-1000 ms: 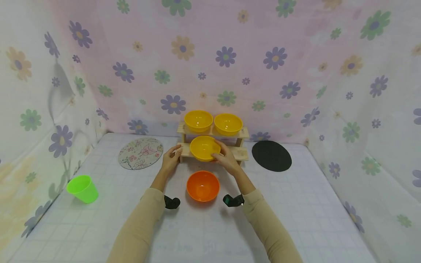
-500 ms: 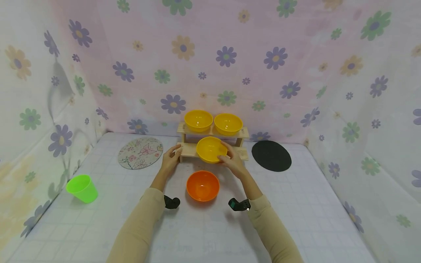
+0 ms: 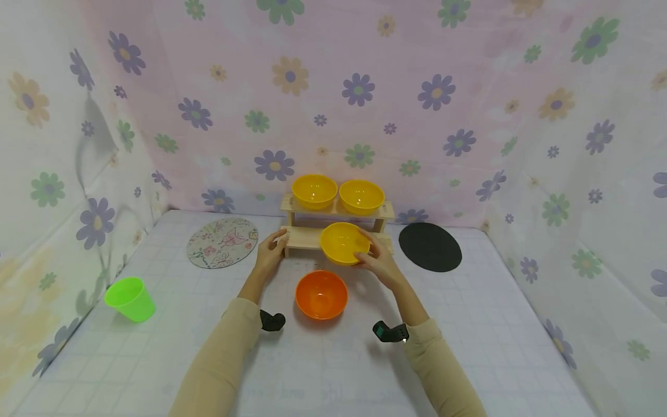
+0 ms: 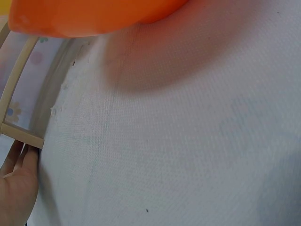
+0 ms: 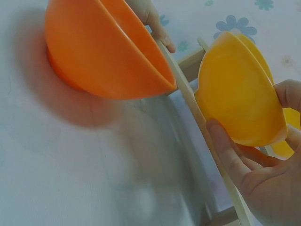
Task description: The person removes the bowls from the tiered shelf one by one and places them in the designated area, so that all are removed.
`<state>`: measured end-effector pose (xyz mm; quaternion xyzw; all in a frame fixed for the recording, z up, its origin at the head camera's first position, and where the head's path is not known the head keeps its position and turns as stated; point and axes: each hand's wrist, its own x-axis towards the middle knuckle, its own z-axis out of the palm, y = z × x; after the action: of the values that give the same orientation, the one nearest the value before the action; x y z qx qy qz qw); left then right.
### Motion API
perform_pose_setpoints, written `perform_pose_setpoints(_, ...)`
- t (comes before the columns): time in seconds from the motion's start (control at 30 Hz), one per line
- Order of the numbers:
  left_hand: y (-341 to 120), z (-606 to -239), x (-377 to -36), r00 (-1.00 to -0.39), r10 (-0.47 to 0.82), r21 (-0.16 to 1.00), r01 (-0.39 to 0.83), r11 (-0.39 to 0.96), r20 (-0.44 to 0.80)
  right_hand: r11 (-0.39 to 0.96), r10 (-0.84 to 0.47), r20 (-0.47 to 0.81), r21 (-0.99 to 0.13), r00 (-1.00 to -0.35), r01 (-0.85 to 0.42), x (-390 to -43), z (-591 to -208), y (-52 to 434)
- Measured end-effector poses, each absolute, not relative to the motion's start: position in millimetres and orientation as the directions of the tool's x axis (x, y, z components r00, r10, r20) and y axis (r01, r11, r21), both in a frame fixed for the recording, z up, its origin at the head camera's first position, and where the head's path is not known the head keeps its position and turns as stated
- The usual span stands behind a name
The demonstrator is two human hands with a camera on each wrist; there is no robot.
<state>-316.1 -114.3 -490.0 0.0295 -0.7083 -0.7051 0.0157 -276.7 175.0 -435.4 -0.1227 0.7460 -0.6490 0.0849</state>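
My right hand [image 3: 383,265] holds a yellow bowl [image 3: 341,243] by its right side, in front of the lower tier of a two-tier wooden shelf [image 3: 303,237]. In the right wrist view the thumb is at the rim and the fingers spread under the yellow bowl [image 5: 237,94]. At the left end of the lower tier, my left hand [image 3: 268,253] grips the board. The left wrist view catches this left hand [image 4: 21,181] with its fingertips against the wooden end. Nearer me, an orange bowl [image 3: 321,296] stands upright on the table.
On the upper tier sit two more yellow bowls, a left bowl [image 3: 314,192] and a right bowl [image 3: 362,197]. A round flowered mat [image 3: 223,243] lies left of the shelf, a black round mat [image 3: 430,247] right. A green cup [image 3: 131,299] stands far left, near the fabric wall [image 3: 68,191].
My right hand has drawn the yellow bowl off the lower tier, rightward and a little toward me. The left hand stays at the shelf's end.
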Motion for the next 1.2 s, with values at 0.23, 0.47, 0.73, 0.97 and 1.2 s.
perform_pose_setpoints(0.23, -113.9, -487.0, -313.0, -0.998, -0.059, 1.000, -0.012, 0.025, -0.010, 0.130, -0.306, 0.049, -0.987, -0.951, -0.092, -267.3, -431.2, 183.9)
perform_pose_setpoints(0.47, -113.1, -491.5, -314.5, -0.998, -0.058, 1.000, -0.003, 0.004, -0.002, 0.168, -0.289, 0.044, -0.981, -0.956, -0.096, -261.2, -433.9, 195.7)
perform_pose_setpoints(0.73, -114.2, -492.1, -315.2, -0.998, -0.060, 1.000, -0.002, 0.012, -0.002, 0.163, -0.277, 0.055, -0.981, -0.959, -0.103, -255.6, -445.7, 210.9)
perform_pose_setpoints(0.97, -115.0, -491.9, -316.3, -0.999, -0.052, 1.000, -0.005, 0.022, -0.004, 0.158, -0.268, 0.034, -0.984, -0.963, -0.078, -249.7, -449.2, 220.1)
perform_pose_setpoints(1.2, -114.6, -492.0, -317.1, -0.998, -0.055, 1.000, -0.014, 0.016, -0.013, 0.110, -0.269, 0.035, -0.992, -0.962, -0.066, -241.3, -455.8, 228.4)
